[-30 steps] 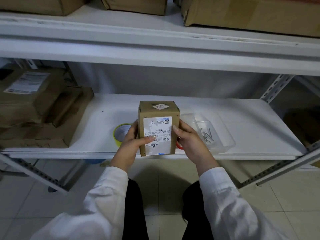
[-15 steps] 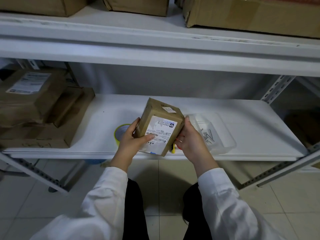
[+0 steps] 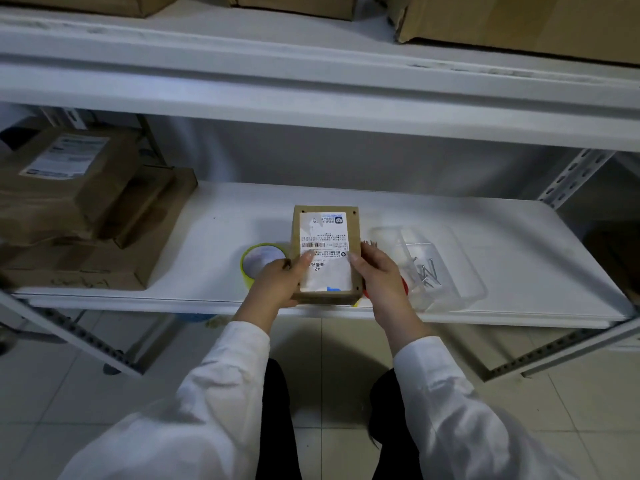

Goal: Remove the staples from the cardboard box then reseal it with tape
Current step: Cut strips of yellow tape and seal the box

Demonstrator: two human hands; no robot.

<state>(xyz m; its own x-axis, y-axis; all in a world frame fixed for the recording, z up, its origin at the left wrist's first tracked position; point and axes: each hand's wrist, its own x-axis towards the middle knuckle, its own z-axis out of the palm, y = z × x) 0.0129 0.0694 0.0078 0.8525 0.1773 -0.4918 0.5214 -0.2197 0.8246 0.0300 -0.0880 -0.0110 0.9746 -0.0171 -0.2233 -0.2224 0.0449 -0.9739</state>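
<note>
The cardboard box (image 3: 325,237) lies label-up at the front of the shelf (image 3: 502,244), clasped between the fingers of both hands. The left hand (image 3: 277,287) curls round its left edge and the right hand (image 3: 382,282) round its right edge, with the thumbs on the label. A tape roll (image 3: 258,259) sits just beyond the left fingers, and a clear tray (image 3: 460,271) just outside the right.

Cardboard box (image 3: 325,251) lies at the front edge of the lower shelf (image 3: 502,247), between the left hand (image 3: 277,285) and right hand (image 3: 381,277). Tape roll (image 3: 262,262) is just left of it, tray (image 3: 464,282) to its right, stacked cartons (image 3: 79,209) far left.
</note>
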